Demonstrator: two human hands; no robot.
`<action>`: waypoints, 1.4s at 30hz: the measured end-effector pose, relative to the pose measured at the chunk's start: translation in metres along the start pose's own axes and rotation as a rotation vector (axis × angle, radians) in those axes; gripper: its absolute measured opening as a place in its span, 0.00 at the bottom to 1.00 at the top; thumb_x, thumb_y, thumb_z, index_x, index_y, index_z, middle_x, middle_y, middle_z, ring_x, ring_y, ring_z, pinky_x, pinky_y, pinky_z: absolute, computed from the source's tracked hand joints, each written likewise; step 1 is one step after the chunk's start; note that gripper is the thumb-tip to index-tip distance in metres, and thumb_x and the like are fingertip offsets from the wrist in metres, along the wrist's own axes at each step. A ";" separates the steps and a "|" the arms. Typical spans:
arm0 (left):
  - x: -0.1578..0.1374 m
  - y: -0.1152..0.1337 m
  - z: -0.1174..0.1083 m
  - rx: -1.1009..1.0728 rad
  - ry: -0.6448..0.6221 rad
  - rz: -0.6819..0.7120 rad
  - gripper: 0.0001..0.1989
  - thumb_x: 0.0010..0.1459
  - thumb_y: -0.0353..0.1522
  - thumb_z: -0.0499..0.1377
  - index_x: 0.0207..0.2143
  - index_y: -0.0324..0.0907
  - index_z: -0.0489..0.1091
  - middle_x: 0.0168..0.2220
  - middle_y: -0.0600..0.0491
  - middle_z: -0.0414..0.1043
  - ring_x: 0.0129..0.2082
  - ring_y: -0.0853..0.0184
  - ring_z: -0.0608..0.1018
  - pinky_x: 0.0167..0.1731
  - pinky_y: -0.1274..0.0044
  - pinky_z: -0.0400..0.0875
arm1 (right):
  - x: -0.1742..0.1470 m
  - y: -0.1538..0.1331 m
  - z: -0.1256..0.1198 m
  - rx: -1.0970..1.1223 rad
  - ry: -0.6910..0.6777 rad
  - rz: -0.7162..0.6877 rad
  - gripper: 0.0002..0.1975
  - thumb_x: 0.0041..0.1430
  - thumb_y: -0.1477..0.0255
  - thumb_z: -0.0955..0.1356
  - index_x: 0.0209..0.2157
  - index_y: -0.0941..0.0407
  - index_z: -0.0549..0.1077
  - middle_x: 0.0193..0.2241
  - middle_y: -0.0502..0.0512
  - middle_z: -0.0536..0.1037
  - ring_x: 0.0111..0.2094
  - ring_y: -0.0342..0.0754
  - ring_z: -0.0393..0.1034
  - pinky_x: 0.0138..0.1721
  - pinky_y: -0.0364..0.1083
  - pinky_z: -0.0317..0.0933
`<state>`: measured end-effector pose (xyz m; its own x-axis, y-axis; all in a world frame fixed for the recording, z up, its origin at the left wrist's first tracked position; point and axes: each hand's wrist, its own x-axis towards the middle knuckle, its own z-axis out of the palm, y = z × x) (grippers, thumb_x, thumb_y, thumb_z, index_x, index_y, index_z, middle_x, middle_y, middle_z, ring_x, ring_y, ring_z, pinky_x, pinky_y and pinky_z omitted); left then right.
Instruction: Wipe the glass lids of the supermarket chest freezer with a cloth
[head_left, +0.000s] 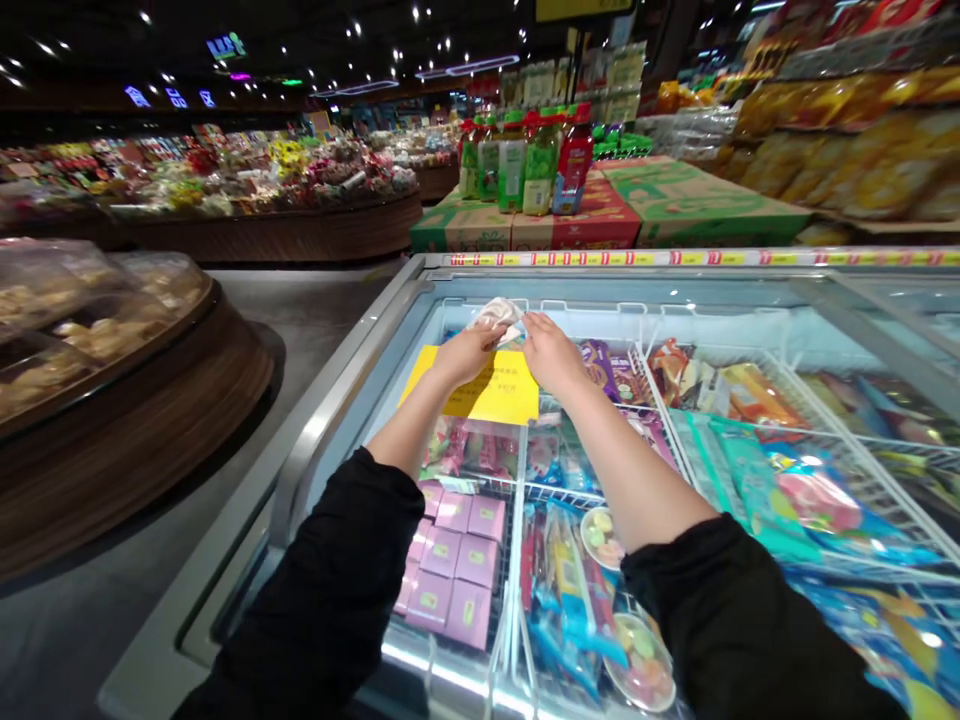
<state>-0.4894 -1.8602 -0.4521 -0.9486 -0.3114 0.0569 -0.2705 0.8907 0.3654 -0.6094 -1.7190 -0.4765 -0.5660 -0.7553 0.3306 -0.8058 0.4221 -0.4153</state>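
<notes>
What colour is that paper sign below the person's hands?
The sign is bright yellow with dark writing; the head view shows it best.

Behind the freezer point(319, 430), bottles point(538, 165) stand on cartons point(697, 200); cloth point(495, 312) before them

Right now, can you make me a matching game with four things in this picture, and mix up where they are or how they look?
1. white cloth
2. yellow sign
3. lilac boxes
4. bottles

A. packed side by side inside the freezer
B. standing on green and red cartons
C. at the left hand's fingertips
D. has dark writing on it, under the left forearm

Pairs: 1-C, 2-D, 3-A, 4-B
</notes>
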 end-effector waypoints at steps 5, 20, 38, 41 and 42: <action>-0.016 0.025 0.003 0.045 -0.031 -0.075 0.30 0.71 0.25 0.49 0.72 0.50 0.63 0.75 0.54 0.55 0.75 0.61 0.60 0.72 0.68 0.57 | -0.009 -0.003 -0.010 0.018 0.071 0.025 0.29 0.65 0.82 0.60 0.65 0.66 0.72 0.67 0.68 0.72 0.70 0.55 0.63 0.73 0.54 0.54; -0.020 0.001 0.020 -0.818 0.349 0.041 0.12 0.55 0.21 0.60 0.41 0.41 0.73 0.47 0.49 0.81 0.47 0.64 0.82 0.52 0.75 0.76 | -0.014 -0.011 -0.018 0.034 -0.039 -0.014 0.30 0.72 0.67 0.63 0.71 0.59 0.65 0.67 0.65 0.72 0.68 0.60 0.66 0.69 0.60 0.59; -0.017 0.010 0.017 -0.433 0.439 -0.175 0.28 0.63 0.19 0.49 0.63 0.39 0.71 0.66 0.45 0.73 0.68 0.61 0.72 0.69 0.70 0.63 | -0.006 0.005 -0.029 -0.182 -0.169 0.007 0.27 0.65 0.82 0.62 0.62 0.57 0.78 0.68 0.60 0.71 0.69 0.58 0.64 0.70 0.57 0.57; -0.017 0.013 0.019 -0.327 0.334 -0.144 0.30 0.66 0.20 0.49 0.68 0.41 0.66 0.72 0.46 0.63 0.73 0.61 0.65 0.72 0.68 0.59 | -0.009 -0.014 -0.024 -0.207 -0.183 -0.004 0.23 0.70 0.72 0.64 0.63 0.61 0.76 0.68 0.66 0.70 0.70 0.63 0.63 0.71 0.60 0.54; -0.017 0.013 0.019 -0.301 0.305 -0.123 0.30 0.67 0.21 0.49 0.69 0.41 0.65 0.73 0.47 0.62 0.74 0.60 0.64 0.72 0.67 0.58 | -0.010 -0.018 -0.023 -0.202 -0.174 -0.002 0.23 0.71 0.68 0.65 0.63 0.60 0.76 0.68 0.66 0.70 0.70 0.63 0.63 0.71 0.61 0.54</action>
<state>-0.4796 -1.8369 -0.4663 -0.8082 -0.5329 0.2508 -0.2756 0.7185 0.6386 -0.5936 -1.7080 -0.4532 -0.5400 -0.8237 0.1730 -0.8352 0.4990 -0.2313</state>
